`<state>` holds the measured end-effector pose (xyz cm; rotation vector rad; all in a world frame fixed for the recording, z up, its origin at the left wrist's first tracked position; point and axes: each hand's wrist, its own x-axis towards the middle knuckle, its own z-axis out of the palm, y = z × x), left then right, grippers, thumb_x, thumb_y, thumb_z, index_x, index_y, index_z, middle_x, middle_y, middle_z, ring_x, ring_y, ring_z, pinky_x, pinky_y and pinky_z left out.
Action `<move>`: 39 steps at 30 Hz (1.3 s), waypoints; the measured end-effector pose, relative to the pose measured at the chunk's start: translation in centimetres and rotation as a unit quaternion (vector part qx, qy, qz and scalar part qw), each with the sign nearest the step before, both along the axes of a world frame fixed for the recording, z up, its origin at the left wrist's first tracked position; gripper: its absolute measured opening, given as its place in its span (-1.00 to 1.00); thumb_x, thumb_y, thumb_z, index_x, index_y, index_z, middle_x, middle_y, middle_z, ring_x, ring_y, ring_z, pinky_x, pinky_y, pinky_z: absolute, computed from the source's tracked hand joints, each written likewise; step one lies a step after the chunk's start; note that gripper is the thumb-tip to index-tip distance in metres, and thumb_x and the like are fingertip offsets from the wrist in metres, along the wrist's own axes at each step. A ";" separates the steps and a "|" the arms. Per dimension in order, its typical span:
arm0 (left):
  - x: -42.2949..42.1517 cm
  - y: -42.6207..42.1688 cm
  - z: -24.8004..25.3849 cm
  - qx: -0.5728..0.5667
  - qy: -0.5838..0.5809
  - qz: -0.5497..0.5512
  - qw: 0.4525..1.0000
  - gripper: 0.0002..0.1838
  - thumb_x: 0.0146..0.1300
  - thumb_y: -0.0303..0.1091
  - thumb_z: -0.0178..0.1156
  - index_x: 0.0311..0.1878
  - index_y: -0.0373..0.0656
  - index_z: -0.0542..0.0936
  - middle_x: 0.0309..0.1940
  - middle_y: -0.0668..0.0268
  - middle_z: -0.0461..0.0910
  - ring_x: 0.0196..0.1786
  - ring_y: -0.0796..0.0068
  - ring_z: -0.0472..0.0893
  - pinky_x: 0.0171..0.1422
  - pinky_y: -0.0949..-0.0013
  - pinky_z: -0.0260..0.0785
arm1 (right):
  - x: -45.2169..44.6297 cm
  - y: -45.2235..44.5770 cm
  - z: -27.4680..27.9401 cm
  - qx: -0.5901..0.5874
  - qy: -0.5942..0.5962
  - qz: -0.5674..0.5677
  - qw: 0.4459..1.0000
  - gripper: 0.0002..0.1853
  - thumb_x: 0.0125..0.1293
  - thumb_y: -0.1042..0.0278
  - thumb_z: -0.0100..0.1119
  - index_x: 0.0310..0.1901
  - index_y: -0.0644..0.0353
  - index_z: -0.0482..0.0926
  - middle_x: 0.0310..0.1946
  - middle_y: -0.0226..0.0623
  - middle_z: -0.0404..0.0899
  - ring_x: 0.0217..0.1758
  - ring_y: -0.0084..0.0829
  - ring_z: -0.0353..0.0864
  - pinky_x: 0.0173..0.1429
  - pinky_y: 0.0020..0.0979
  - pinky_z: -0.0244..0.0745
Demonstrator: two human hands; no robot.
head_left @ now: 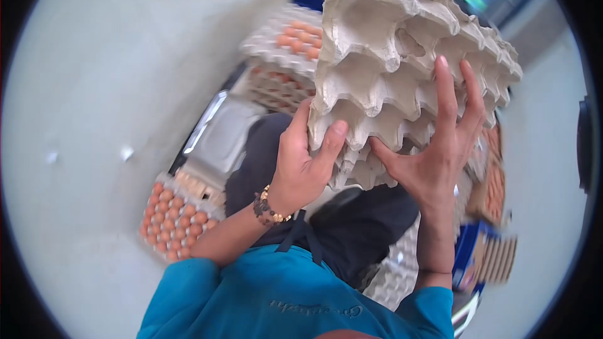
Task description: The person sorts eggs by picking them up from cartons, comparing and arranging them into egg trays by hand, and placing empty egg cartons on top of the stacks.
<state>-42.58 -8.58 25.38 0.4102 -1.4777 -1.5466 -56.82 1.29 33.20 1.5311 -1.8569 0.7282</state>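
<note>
A grey pulp egg tray [389, 56] is held up, tilted, in front of my body with its cups bare. Whether it is one tray or several nested together I cannot tell. My left hand [308, 166] is closed on its lower left edge, the thumb over the near face and the fingers behind. Against the same face rests my right hand [436, 150], fingers stretched and spread, with its thumb tip tucked into a lower cup. A small torn mark [409, 43] shows in one cup.
On the far left side stand stacked trays with brown eggs [300, 39]. A full tray of brown eggs [176, 220] lies low left, near a pale plastic lid [229, 129]. At right are a blue box [468, 251] and more egg trays [495, 188]. Pale floor [113, 88] surrounds these.
</note>
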 end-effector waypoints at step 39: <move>46.8 11.4 -28.6 0.170 -0.493 0.652 0.551 -0.47 0.39 -0.10 0.17 0.19 -0.38 0.44 0.00 -0.13 0.60 0.01 0.08 0.59 0.15 0.19 0.40 | 32.5 -15.1 -30.9 0.589 -0.321 0.312 0.673 -0.14 0.06 0.08 0.41 0.28 0.48 0.26 0.17 0.30 0.45 0.27 0.13 0.47 0.36 -0.10 0.38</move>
